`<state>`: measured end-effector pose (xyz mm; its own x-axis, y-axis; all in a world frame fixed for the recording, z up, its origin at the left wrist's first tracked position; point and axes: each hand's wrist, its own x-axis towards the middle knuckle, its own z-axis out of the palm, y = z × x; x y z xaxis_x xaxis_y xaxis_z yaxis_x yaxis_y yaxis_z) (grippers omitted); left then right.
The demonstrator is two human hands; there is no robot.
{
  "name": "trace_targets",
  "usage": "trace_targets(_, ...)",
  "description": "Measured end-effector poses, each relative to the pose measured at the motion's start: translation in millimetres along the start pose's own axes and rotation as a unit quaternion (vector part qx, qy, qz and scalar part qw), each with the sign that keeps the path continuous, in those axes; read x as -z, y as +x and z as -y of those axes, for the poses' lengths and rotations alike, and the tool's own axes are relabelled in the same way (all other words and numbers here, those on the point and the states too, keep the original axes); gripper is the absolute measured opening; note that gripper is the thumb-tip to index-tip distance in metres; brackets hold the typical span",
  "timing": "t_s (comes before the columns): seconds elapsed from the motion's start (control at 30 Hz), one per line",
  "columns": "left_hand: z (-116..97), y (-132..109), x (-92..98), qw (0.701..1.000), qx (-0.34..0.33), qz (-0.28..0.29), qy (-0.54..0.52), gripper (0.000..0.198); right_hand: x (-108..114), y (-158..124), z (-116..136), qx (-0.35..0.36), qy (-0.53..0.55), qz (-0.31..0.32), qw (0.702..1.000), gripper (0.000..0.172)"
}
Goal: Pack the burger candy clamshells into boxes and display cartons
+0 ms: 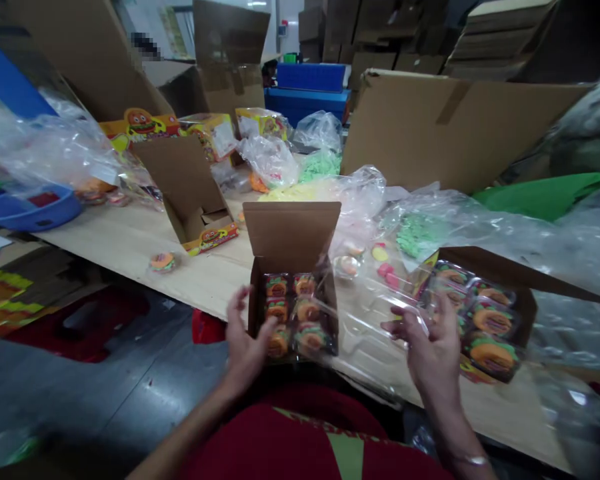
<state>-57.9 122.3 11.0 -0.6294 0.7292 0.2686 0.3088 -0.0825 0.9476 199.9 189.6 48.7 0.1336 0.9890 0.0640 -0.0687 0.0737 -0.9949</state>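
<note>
An open cardboard box [291,230] stands upright in front of me, its flap raised. Inside sit several toy burgers [309,333] in two rows. My left hand [247,347] is at the box's left wall with fingers apart, its thumb over the nearer burgers; whether it touches them I cannot tell. To the right, my right hand [433,347] grips a clear plastic tray [363,320], blurred by motion, which stretches left toward the box. Behind that hand, a second open box [527,313] lies tilted, with several toy burgers [493,320] under clear plastic.
Left on the table [205,283] are a single wrapped burger [163,262] and an open display box [183,187]. A blue basin [35,210] stands farther left. Plastic bags with green pieces [423,233] and a large carton [445,130] line the back. A red stool [87,323] is below.
</note>
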Motion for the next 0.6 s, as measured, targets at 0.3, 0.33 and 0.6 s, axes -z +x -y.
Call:
trace_targets(0.3, 46, 51, 15.4, 0.983, 0.043, 0.171, -0.044, 0.067, -93, 35, -33, -0.015, -0.140, 0.234, 0.962, 0.076)
trace_targets(0.33, 49, 47, 11.5, 0.983, 0.030, 0.173, -0.044, 0.076, -100, 38, -38, -0.004, -0.159, 0.227, 0.961, 0.074)
trace_targets(0.6, 39, 38, 11.3, 0.977, -0.090, 0.159, 0.111, 0.101, -104, 39, -47, 0.134, -0.315, 0.165, 0.925, 0.062)
